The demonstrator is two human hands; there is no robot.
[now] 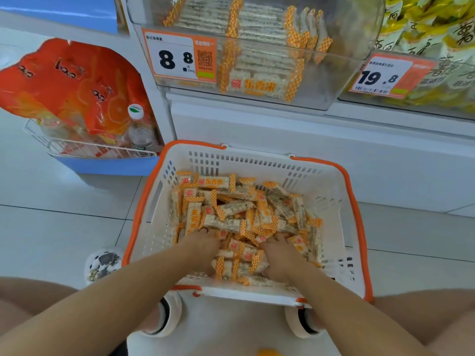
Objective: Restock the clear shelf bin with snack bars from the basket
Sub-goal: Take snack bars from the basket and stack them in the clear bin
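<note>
Orange-checked snack bars [232, 219] heaped in white basket [331, 181], clear shelf bin [341, 73] above, part-filled

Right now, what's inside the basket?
Loose snack bars piled in the basket, with both the left hand and right hand dug into them. Fingertips and basket floor are covered.

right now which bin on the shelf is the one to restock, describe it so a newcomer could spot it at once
Start at the white basket with orange handles on the floor and look straight up to the shelf. The clear shelf bin sits directly above it, holding neat rows of snack bars in white wrappers with orange checked ends. Unlike the yellow-packet bin to its right tagged 19.8, its orange tag reads 8.8.
</note>
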